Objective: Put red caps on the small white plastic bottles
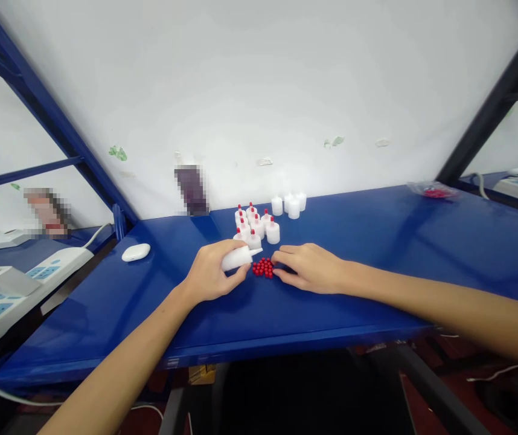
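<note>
My left hand (216, 270) is wrapped round a white bottle (236, 258), tilted on its side with its bare nozzle pointing right. My right hand (306, 267) is at the right edge of a small pile of red caps (262, 267), thumb and fingers apart at the caps; nothing shows between them. Behind the pile stand several white bottles with red tips (257, 226), upright in a cluster. Farther back and to the right are several white bottles without red tips (294, 208).
A white oval case (136, 252) lies on the blue table (250, 320) at the left. A clear bag with red pieces (434, 191) rests at the back right. Power strips (55, 269) are beyond the left edge, and blue frame posts rise on the left.
</note>
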`<state>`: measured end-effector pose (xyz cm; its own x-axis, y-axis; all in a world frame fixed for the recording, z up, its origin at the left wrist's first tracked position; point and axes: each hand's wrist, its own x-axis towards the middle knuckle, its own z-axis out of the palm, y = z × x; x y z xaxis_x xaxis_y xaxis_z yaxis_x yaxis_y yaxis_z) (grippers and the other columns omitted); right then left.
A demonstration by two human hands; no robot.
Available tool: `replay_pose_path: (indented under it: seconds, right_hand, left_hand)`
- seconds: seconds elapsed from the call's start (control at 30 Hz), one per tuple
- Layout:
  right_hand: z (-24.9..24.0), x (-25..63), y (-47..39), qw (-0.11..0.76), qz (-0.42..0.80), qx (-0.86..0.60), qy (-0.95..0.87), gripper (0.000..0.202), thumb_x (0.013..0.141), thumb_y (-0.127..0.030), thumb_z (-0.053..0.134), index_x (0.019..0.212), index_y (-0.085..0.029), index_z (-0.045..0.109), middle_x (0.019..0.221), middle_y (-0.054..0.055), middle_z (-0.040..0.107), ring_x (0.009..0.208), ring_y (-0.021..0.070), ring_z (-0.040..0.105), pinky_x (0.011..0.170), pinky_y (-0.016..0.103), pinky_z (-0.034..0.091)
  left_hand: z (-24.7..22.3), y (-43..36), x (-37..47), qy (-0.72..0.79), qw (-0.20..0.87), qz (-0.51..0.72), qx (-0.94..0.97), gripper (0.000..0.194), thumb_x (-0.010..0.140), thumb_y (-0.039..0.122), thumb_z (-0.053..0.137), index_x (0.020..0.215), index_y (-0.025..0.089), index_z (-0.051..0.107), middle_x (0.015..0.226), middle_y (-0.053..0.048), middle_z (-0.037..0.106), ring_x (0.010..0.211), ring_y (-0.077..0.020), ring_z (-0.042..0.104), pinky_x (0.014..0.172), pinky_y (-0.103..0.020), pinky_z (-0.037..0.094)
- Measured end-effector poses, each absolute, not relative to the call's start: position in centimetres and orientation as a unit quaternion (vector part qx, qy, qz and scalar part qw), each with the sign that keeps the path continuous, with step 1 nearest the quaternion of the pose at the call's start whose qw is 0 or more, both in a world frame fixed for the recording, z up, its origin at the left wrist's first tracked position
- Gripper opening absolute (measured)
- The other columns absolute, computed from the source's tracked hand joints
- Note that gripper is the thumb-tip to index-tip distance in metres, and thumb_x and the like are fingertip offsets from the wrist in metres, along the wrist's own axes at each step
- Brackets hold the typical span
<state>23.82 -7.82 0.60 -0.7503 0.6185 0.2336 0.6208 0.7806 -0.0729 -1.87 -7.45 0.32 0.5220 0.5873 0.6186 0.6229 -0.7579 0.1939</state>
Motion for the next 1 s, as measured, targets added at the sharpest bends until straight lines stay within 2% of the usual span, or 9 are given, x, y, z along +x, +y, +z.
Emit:
replay_pose_path:
  seconds: [0.23,0.37,0.43,0.53,0.67,1.0]
  right_hand:
    - [1.0,23.6,-7.7,0.103,-0.001,-0.321,-0.942,0.022,0.099,-0.033,0.044,0.097,-0.019,0.061,0.086,0.004,0.065,0.065,0.0147,0.056,0.057,0.028,0.029]
    - [1.2,23.7,-7.6,0.104,0.021,-0.304,-0.947,0.018,0.097,-0.028,0.045,0.095,-0.018,0.06,0.084,0.004,0.064,0.062,0.0135,0.052,0.056,0.028,0.028]
    - [1.3,23.7,-7.5,0.137,0.06,-0.306,-0.94,0.013,0.094,-0.025,0.047,0.09,-0.018,0.058,0.081,0.002,0.063,0.06,0.0126,0.049,0.056,0.027,0.029]
    - [1.5,23.5,-7.2,0.241,0.164,-0.326,-0.899,0.008,0.092,-0.023,0.05,0.089,-0.019,0.056,0.071,-0.002,0.058,0.058,0.011,0.047,0.057,0.025,0.033]
    - [2.0,22.7,-7.3,0.354,0.277,-0.333,-0.829,0.015,0.093,-0.03,0.052,0.091,-0.018,0.062,0.062,-0.005,0.051,0.055,0.01,0.044,0.056,0.024,0.035]
    - [1.4,22.3,-7.3,0.379,0.285,-0.334,-0.814,0.018,0.09,-0.033,0.059,0.089,-0.018,0.069,0.06,-0.005,0.051,0.053,0.0103,0.044,0.053,0.024,0.035]
  left_hand:
    - [0.5,-7.3,-2.2,-0.348,0.015,-0.328,-0.878,0.029,0.081,0.029,0.064,0.107,0.018,0.065,0.101,-0.007,0.074,0.084,-0.0215,0.072,0.077,-0.031,0.055]
    - [0.5,-7.4,-2.2,-0.339,0.008,-0.33,-0.881,0.03,0.08,0.027,0.064,0.109,0.018,0.065,0.101,-0.006,0.074,0.084,-0.0207,0.071,0.078,-0.03,0.055]
    - [0.6,-7.5,-2.1,-0.334,0.005,-0.33,-0.883,0.03,0.08,0.026,0.064,0.109,0.018,0.065,0.103,-0.006,0.074,0.086,-0.021,0.072,0.079,-0.03,0.055]
    - [0.5,-7.7,-1.9,-0.325,-0.002,-0.329,-0.887,0.029,0.081,0.027,0.064,0.109,0.018,0.064,0.104,-0.007,0.073,0.087,-0.0209,0.071,0.079,-0.03,0.055]
    - [0.5,-7.8,-1.8,-0.32,-0.009,-0.335,-0.886,0.03,0.083,0.027,0.064,0.112,0.017,0.063,0.103,-0.007,0.073,0.084,-0.0192,0.071,0.078,-0.029,0.056]
    - [0.1,-8.0,-1.9,-0.322,0.011,-0.356,-0.877,0.029,0.084,0.027,0.062,0.112,0.017,0.063,0.103,-0.008,0.074,0.086,-0.0203,0.072,0.08,-0.031,0.057]
